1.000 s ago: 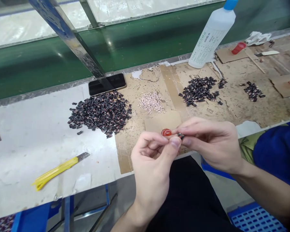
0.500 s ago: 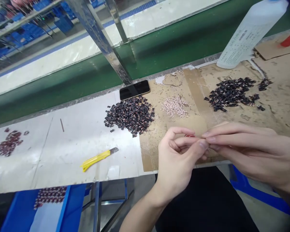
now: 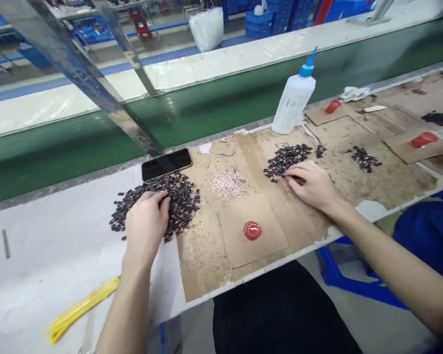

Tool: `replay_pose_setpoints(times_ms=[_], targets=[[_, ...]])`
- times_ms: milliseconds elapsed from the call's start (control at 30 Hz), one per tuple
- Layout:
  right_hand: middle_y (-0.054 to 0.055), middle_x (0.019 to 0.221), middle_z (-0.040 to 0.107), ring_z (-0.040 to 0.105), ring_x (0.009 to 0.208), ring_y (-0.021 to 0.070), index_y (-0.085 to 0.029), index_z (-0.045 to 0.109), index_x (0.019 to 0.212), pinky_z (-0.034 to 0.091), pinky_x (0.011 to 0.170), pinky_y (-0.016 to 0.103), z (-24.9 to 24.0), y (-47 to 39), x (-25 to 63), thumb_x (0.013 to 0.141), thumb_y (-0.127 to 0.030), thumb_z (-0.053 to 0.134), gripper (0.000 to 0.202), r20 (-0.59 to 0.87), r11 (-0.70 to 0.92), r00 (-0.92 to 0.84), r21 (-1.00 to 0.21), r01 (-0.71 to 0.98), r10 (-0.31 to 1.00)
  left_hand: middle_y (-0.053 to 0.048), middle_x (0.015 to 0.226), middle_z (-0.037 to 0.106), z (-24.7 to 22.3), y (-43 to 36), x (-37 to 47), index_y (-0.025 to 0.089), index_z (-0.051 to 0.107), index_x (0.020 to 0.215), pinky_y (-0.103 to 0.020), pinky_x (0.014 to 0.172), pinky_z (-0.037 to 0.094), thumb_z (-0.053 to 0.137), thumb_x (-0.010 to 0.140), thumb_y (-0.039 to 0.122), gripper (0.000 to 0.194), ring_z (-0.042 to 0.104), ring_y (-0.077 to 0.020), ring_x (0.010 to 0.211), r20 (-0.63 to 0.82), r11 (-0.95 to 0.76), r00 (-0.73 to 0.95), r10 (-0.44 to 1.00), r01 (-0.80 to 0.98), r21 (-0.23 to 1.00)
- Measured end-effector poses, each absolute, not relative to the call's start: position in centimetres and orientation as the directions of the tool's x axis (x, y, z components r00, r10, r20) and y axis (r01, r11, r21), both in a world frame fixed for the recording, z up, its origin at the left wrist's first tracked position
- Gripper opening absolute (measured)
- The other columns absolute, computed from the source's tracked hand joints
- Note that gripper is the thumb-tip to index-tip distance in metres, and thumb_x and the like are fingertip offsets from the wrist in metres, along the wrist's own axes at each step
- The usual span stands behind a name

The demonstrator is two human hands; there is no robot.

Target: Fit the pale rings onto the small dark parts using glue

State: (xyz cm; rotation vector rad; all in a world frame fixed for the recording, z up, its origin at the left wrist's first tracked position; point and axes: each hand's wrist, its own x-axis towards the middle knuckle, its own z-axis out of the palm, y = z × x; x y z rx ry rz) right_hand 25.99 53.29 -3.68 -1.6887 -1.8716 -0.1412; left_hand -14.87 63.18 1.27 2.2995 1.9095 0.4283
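Observation:
My left hand (image 3: 146,221) is over the left pile of small dark pieces (image 3: 182,201), its fingers curled down and closed; what they hold, if anything, is hidden. My right hand (image 3: 312,184) touches the edge of another dark pile (image 3: 288,156), thumb and fingers drawn together in a pinch whose contents are too small to make out. Between the hands, a round red piece (image 3: 252,230) lies on a cardboard square (image 3: 236,248). Behind it is a heap of tiny pale pink bits (image 3: 228,184).
A black phone (image 3: 166,165) lies behind the left pile. A white bottle with a blue nozzle (image 3: 294,103) stands at the back. The yellow cutter (image 3: 83,307) is at front left. Red cups (image 3: 424,139) and more dark pieces (image 3: 365,159) are to the right.
My hands have parted, the left moving to the left dark pile and the right to the right one. The red piece now lies on the cardboard square. The view has shifted right.

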Motion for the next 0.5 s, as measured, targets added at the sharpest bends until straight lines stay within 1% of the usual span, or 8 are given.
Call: replay_pose_setpoints(times_ms=[67,133,200,267,367,433,500], targets=[[0.012,0.1,0.077,0.068,0.094,0.028,-0.019,0.078,0.094,0.055,0.089,0.045,-3.5,53.2,26.2,0.094,-0.023,0.057,0.021,0.489,0.137,0.029,-0.299,0.944,0.872,-0.014,0.114,0.076,1.5,63.1,-15.0,0.02,0.08,0.103,-0.049,0.092,0.05,0.051,0.095,0.035,0.034,0.069,-0.0375,0.099,0.129,-0.195,0.162,0.978,0.932,0.307],[0.014,0.104,0.075,0.066,0.098,0.03,-0.018,0.078,0.1,0.054,0.091,0.048,-3.0,53.1,26.0,0.095,-0.024,0.057,0.022,0.491,0.113,0.056,-0.308,0.945,0.869,-0.013,0.11,0.078,1.6,63.3,-15.2,0.022,0.081,0.1,-0.049,0.093,0.048,0.056,0.093,0.035,0.029,0.069,-0.038,0.101,0.135,-0.179,0.139,0.981,0.917,0.357],[0.015,0.108,0.074,0.065,0.102,0.0309,-0.019,0.078,0.105,0.052,0.096,0.05,-2.2,53.2,25.2,0.095,-0.025,0.057,0.023,0.494,0.118,0.068,-0.334,0.935,0.867,-0.013,0.106,0.078,1.6,63.6,-15.4,0.022,0.081,0.098,-0.049,0.095,0.046,0.061,0.091,0.038,0.026,0.068,-0.0385,0.104,0.151,-0.148,0.092,0.984,0.894,0.422],[0.015,0.112,0.073,0.065,0.106,0.0309,-0.019,0.077,0.108,0.051,0.099,0.051,-1.5,53.7,23.6,0.096,-0.027,0.058,0.024,0.479,0.155,0.043,-0.366,0.918,0.877,-0.011,0.1,0.079,1.7,63.8,-15.4,0.023,0.081,0.097,-0.048,0.097,0.046,0.065,0.089,0.04,0.025,0.069,-0.0362,0.101,0.164,-0.108,0.028,0.986,0.856,0.506],[0.012,0.115,0.074,0.066,0.107,0.0273,-0.019,0.076,0.112,0.053,0.099,0.045,-0.5,55.3,20.2,0.098,-0.032,0.059,0.026,0.391,0.268,-0.102,-0.396,0.879,0.915,-0.009,0.093,0.079,1.9,63.1,-14.9,0.021,0.079,0.102,-0.042,0.093,0.05,0.07,0.086,0.04,0.026,0.07,-0.0284,0.09,0.145,-0.054,-0.062,0.988,0.733,0.678],[0.011,0.116,0.073,0.066,0.107,0.0256,-0.019,0.075,0.116,0.054,0.096,0.041,0.0,56.6,17.8,0.099,-0.034,0.059,0.028,0.316,0.338,-0.219,-0.395,0.854,0.923,-0.008,0.09,0.078,2.1,61.8,-14.1,0.018,0.077,0.107,-0.036,0.083,0.053,0.072,0.086,0.04,0.031,0.069,-0.0225,0.08,0.084,-0.015,-0.087,0.993,0.595,0.804],[0.012,0.117,0.072,0.066,0.108,0.0271,-0.019,0.075,0.118,0.053,0.094,0.041,0.1,57.9,15.9,0.099,-0.033,0.058,0.029,0.254,0.383,-0.303,-0.377,0.844,0.918,-0.007,0.083,0.077,2.1,60.1,-13.2,0.015,0.075,0.109,-0.03,0.07,0.053,0.073,0.086,0.043,0.036,0.065,-0.0169,0.068,-0.014,0.044,-0.075,0.997,0.415,0.909]])
